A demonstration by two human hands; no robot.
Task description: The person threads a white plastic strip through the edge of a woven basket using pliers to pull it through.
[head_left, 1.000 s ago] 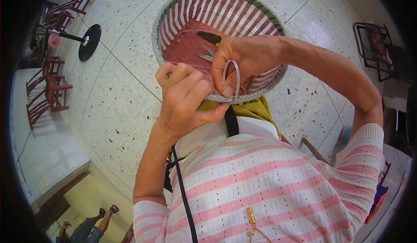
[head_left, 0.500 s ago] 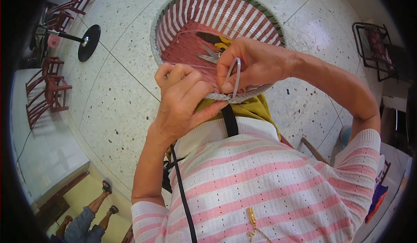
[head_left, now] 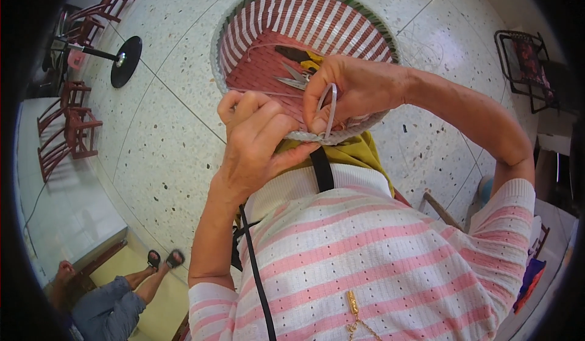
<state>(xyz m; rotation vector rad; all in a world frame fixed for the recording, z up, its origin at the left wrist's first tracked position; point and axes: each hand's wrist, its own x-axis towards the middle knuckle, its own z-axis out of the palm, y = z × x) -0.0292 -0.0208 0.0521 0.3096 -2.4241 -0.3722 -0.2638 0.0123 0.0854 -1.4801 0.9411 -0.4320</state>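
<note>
A round woven basket [head_left: 317, 21] with red and white stripes rests at my lap, its near rim toward me. My left hand [head_left: 256, 137] is closed on that near rim, thumb outside and fingers over the top. Just right of it, my right hand [head_left: 356, 94] pinches a thin grey-white plastic strip [head_left: 333, 109], which stands in a loop above the rim. Inside the basket, scissors [head_left: 292, 76] with open blades lie beside a tool with black and yellow parts [head_left: 292, 53]. My right hand hides part of them.
Speckled floor [head_left: 170, 109] surrounds the basket. A round black stand base [head_left: 126, 62] and wooden chairs [head_left: 79, 121] are at left, a folding chair [head_left: 527, 67] at right. Another person's legs [head_left: 131, 286] show at lower left. Loose clear strands lie right of the basket.
The other person at lower left has moved, the feet now farther right. Both my hands stay nearly in place at the rim, and the strip's loop has shifted only slightly.
</note>
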